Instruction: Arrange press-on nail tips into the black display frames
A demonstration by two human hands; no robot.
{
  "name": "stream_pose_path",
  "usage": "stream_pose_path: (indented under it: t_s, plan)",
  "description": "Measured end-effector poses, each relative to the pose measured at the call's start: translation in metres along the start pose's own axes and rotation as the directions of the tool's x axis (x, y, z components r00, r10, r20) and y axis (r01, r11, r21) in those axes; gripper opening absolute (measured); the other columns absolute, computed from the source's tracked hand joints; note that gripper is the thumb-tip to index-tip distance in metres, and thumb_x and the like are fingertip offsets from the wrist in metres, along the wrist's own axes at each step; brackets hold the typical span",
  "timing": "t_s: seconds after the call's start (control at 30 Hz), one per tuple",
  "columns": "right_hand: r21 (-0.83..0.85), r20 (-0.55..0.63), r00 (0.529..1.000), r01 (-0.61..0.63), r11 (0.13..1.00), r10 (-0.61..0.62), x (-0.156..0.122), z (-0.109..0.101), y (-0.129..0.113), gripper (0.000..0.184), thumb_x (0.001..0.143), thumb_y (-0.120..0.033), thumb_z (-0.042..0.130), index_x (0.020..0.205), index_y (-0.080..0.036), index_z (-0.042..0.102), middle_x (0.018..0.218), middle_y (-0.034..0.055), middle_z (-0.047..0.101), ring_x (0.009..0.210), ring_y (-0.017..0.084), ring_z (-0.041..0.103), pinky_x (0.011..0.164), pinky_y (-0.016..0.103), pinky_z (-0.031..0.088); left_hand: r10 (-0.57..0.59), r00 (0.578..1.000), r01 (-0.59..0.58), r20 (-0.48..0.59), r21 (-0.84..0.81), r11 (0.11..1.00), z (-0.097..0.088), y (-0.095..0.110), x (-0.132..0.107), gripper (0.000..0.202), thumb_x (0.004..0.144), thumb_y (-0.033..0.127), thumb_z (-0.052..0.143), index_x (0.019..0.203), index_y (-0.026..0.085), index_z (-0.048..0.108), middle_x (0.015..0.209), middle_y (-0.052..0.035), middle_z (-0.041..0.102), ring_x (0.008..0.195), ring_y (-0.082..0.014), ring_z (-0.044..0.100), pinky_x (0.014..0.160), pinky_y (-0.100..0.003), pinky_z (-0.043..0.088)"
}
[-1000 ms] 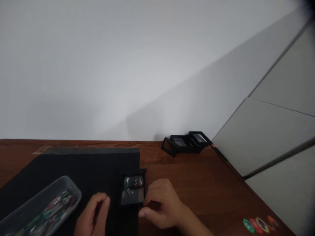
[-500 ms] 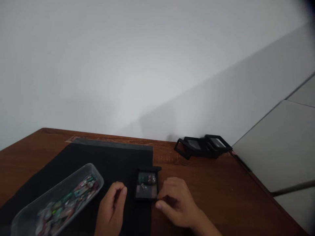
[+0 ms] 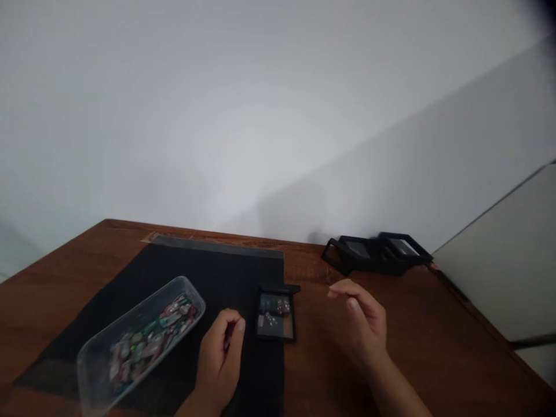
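Observation:
A small black display frame with a clear pane lies across the right edge of the black mat. Inside it, behind the pane, are dark green and reddish pieces with white dots. My left hand is curled left of the frame, thumb against the bent fingers; what it holds, if anything, is hidden. My right hand is raised over the wood to the right, apart from the frame, thumb and fingers separated with nothing between them. Left of my left hand, a clear plastic tub contains many small green, pink and whitish stone-like pieces.
The black mat covers part of the brown wooden table, with a strip of tape along its far edge. Several black frames lean together at the back right. A white wall rises behind the table.
My right hand has left the frame's right edge and moved up and to the right. The left hand stays curled beside the frame. The whole view has shifted a little.

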State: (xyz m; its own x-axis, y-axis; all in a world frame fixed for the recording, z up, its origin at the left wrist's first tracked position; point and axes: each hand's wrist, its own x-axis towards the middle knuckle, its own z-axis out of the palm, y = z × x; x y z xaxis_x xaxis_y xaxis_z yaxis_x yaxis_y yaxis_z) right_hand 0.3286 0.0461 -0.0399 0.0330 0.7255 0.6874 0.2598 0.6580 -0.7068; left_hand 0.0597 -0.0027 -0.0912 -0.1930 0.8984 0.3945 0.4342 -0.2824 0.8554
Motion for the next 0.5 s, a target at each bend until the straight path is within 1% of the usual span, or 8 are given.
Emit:
stream_pose_path:
  t_s: [0.1, 0.2, 0.27, 0.33, 0.4, 0.5]
  plan:
    - [-0.032, 0.094, 0.996, -0.009, 0.999, 0.012, 0.002, 0.005, -0.003, 0.019, 0.098, -0.027, 0.055, 0.091, -0.023, 0.072, 0.069, 0.0003, 0.065, 0.063, 0.014, 0.062, 0.060, 0.024, 0.047, 0.012, 0.999, -0.011, -0.032, 0.009, 1.000, 0.001, -0.001, -0.001, 0.016, 0.097, 0.034, 0.052, 0.088, 0.021, 0.055, 0.074, 0.0018, 0.054, 0.064, -0.0129, 0.053, 0.059, -0.020, 0.046]
    - [-0.091, 0.221, 0.975, 0.038, 0.995, -0.017, 0.002, 0.013, -0.009, 0.016, 0.093, -0.023, 0.060, 0.082, -0.020, 0.070, 0.068, 0.0008, 0.068, 0.060, 0.013, 0.063, 0.059, 0.024, 0.046, 0.024, 0.997, -0.023, -0.068, 0.011, 1.000, 0.002, -0.005, -0.003, 0.011, 0.098, 0.032, 0.053, 0.094, 0.021, 0.052, 0.077, 0.0022, 0.053, 0.066, -0.0124, 0.053, 0.060, -0.020, 0.045]
    - [-0.095, 0.280, 0.960, 0.042, 0.995, -0.013, 0.002, 0.018, -0.013, 0.019, 0.093, -0.023, 0.060, 0.077, -0.019, 0.069, 0.064, 0.0005, 0.067, 0.057, 0.012, 0.061, 0.057, 0.023, 0.045, 0.037, 0.997, -0.036, -0.073, 0.016, 0.999, 0.003, -0.007, -0.003, 0.012, 0.099, 0.030, 0.051, 0.091, 0.022, 0.047, 0.075, 0.0033, 0.050, 0.064, -0.0117, 0.050, 0.060, -0.021, 0.044]
    - [-0.091, 0.328, 0.945, 0.029, 0.995, 0.002, 0.001, 0.021, -0.015, 0.020, 0.093, -0.024, 0.060, 0.075, -0.018, 0.068, 0.063, 0.0008, 0.067, 0.057, 0.012, 0.062, 0.057, 0.023, 0.045, 0.051, 0.998, -0.050, -0.043, 0.030, 0.998, 0.003, -0.007, -0.003, 0.020, 0.099, 0.029, 0.050, 0.082, 0.023, 0.041, 0.071, 0.0046, 0.043, 0.060, -0.0111, 0.044, 0.058, -0.021, 0.041]
    - [-0.097, 0.365, 0.931, 0.028, 0.995, 0.009, 0.000, 0.022, -0.017, 0.019, 0.093, -0.025, 0.061, 0.076, -0.018, 0.068, 0.065, 0.0014, 0.069, 0.057, 0.012, 0.062, 0.057, 0.023, 0.045, 0.066, 0.998, -0.067, 0.017, 0.046, 0.997, 0.003, -0.004, -0.004, 0.026, 0.098, 0.027, 0.051, 0.077, 0.023, 0.037, 0.069, 0.0050, 0.039, 0.059, -0.0109, 0.040, 0.058, -0.022, 0.038]
    - [-0.119, 0.420, 0.907, 0.062, 0.991, -0.006, -0.001, 0.024, -0.018, 0.017, 0.092, -0.026, 0.063, 0.077, -0.019, 0.069, 0.065, 0.0015, 0.069, 0.058, 0.012, 0.062, 0.057, 0.024, 0.044, 0.103, 0.989, -0.109, 0.104, 0.057, 0.992, 0.005, 0.004, -0.005, 0.025, 0.097, 0.023, 0.053, 0.076, 0.022, 0.039, 0.070, 0.0045, 0.042, 0.061, -0.0110, 0.042, 0.061, -0.024, 0.038]
